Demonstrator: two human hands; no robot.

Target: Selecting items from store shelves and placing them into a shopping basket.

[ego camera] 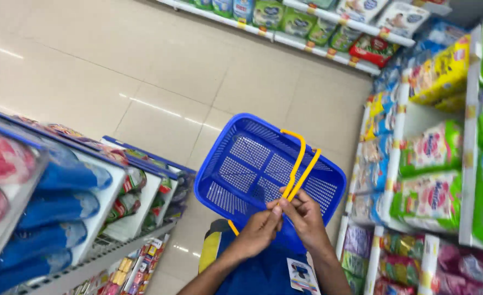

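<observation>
Between two shop shelves, over a pale tiled floor (pixel 159 71), hangs a blue plastic shopping basket (pixel 241 164), tilted away and held at chest height. Left hand (pixel 256 232) and right hand (pixel 306 218) both close on its two yellow handles (pixel 298 164), pinched together at the near end. Basket is empty so far; mesh walls and bottom show bare, nothing loaded. Right: shelves of nappy packs (pixel 430 199), green and yellow. Left: shelf of blue packets (pixel 55 207). Below: blue shirt with badge (pixel 301 275).
</observation>
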